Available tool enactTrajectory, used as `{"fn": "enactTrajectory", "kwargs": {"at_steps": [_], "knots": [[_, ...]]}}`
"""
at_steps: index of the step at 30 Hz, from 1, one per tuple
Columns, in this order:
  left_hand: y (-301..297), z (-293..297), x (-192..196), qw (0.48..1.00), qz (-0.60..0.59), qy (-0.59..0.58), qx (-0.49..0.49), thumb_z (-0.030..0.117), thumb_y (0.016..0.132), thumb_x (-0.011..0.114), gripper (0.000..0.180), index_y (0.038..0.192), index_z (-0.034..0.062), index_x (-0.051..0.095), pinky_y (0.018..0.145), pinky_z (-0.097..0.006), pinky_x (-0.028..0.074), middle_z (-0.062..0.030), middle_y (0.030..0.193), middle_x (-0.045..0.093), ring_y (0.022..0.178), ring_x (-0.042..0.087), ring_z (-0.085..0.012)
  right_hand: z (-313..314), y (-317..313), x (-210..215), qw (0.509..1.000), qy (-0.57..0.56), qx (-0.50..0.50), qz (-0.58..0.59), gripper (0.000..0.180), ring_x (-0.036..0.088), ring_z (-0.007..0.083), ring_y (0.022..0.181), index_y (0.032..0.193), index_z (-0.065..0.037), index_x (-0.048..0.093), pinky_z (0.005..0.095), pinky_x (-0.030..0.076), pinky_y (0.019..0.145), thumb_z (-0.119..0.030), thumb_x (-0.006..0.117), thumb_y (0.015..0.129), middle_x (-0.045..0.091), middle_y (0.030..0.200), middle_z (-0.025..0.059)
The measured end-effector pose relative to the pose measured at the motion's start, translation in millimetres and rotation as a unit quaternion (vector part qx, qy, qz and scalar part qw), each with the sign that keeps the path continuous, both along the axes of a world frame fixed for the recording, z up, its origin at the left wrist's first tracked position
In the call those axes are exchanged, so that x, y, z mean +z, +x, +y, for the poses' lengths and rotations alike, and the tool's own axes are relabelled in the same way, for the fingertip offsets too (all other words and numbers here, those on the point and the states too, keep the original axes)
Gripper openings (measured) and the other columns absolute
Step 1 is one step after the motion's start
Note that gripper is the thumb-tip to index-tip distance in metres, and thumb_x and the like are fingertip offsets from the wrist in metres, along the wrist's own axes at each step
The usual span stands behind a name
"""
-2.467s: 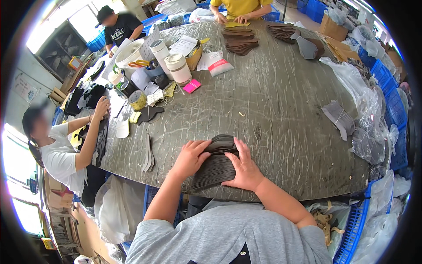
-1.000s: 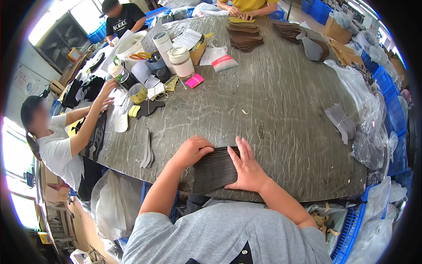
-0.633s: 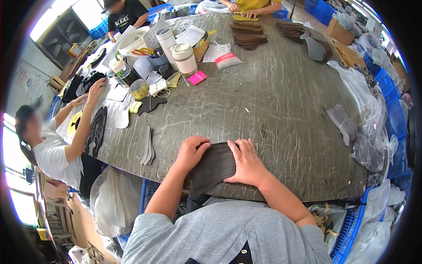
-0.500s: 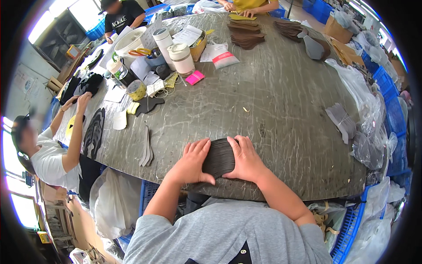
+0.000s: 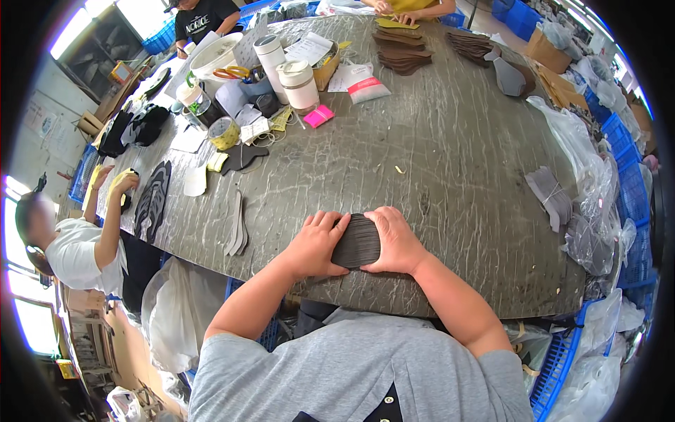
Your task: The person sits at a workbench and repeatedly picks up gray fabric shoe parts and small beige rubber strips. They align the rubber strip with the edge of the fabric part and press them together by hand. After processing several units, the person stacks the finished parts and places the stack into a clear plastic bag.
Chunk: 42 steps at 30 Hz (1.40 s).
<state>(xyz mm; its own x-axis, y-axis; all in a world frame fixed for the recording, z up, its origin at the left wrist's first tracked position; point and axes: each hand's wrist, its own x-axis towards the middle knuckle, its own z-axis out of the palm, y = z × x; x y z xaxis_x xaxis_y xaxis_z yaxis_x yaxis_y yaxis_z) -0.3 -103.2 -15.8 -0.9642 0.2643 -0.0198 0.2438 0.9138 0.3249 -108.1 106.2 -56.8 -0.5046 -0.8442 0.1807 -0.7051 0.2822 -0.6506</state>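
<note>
Near the front edge of the table, a block of thin dark grey-brown cut pieces (image 5: 357, 243), stacked on edge, sits between my two hands. My left hand (image 5: 315, 246) clasps its left side, thumb at the near end and fingers at the far end. Mirroring it, my right hand (image 5: 398, 243) grips the right side. Both palms press inward, hiding the block's ends. To the left lie a few slim grey cut strips (image 5: 238, 225). A string-tied bundle of grey pieces (image 5: 550, 197) rests at the table's right.
Cups, a tape roll (image 5: 223, 133), a lidded tumbler (image 5: 298, 86) and papers crowd the far left. Brown piece stacks (image 5: 402, 53) lie at the far side. Plastic bags (image 5: 587, 239) and blue crates (image 5: 635, 190) line the right. Co-workers (image 5: 88, 246) sit left and far.
My hands and the block have shifted slightly, the grip drawn closer around it. The co-worker at left has moved both hands from the black pieces toward a nearer yellow one.
</note>
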Motion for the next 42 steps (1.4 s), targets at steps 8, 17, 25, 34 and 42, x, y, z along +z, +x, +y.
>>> {"fn": "enactTrajectory", "kwargs": {"at_steps": [8,17,25,34,42], "knots": [[2.2,24.9,-11.3,0.999,0.009,0.033,0.033,0.057,0.073,0.074,0.103,0.144,-0.0067,0.035,0.107,-0.049,0.036,-0.0248,0.140,0.043,0.128,0.043,-0.0406,43.0,27.6,27.6,0.985,0.135,-0.006,0.104,0.117,0.027,0.0355,0.143,0.151,-0.006,0.029,0.0489,0.021,0.120,-0.044,0.088,0.057,0.027,0.153,0.0192],[-44.7,15.8,-13.8,0.972,-0.063,0.192,0.123,0.010,0.086,0.064,0.019,0.100,0.0027,0.074,0.081,-0.037,0.054,-0.0168,0.096,0.072,0.089,0.069,-0.0317,45.0,24.9,12.3,0.989,0.131,0.005,0.063,0.120,0.018,0.0320,0.148,0.154,-0.008,0.020,0.0494,0.013,0.123,-0.049,0.085,0.062,0.017,0.160,0.0162],[-64.2,-14.2,-32.0,0.943,-0.093,0.256,0.193,0.008,0.088,0.063,0.020,0.105,0.0029,0.073,0.080,-0.033,0.053,-0.0151,0.094,0.073,0.086,0.069,-0.0210,43.8,28.1,15.1,0.992,0.103,-0.006,0.066,0.114,0.022,0.0320,0.147,0.151,-0.008,0.027,0.0492,0.015,0.123,-0.045,0.087,0.061,0.019,0.159,0.0166],[-78.1,1.8,-37.1,0.977,-0.079,0.196,-0.033,0.007,0.084,0.064,0.017,0.098,0.0085,0.074,0.086,-0.037,0.051,-0.0100,0.097,0.067,0.097,0.064,-0.0291,44.7,24.9,15.4,0.996,0.080,-0.007,0.037,0.110,0.025,0.0430,0.139,0.145,-0.009,0.037,0.0516,0.022,0.119,-0.046,0.089,0.055,0.017,0.157,0.0132],[-56.2,19.4,-15.8,0.999,0.047,0.021,-0.002,0.022,0.087,0.066,0.027,0.108,0.0067,0.071,0.093,-0.042,0.046,-0.0097,0.104,0.067,0.105,0.060,-0.0293,34.6,18.7,25.6,0.980,0.165,-0.024,0.108,0.112,0.035,0.0280,0.137,0.144,-0.007,0.039,0.0560,0.013,0.120,-0.054,0.086,0.054,0.041,0.141,0.0114]]}}
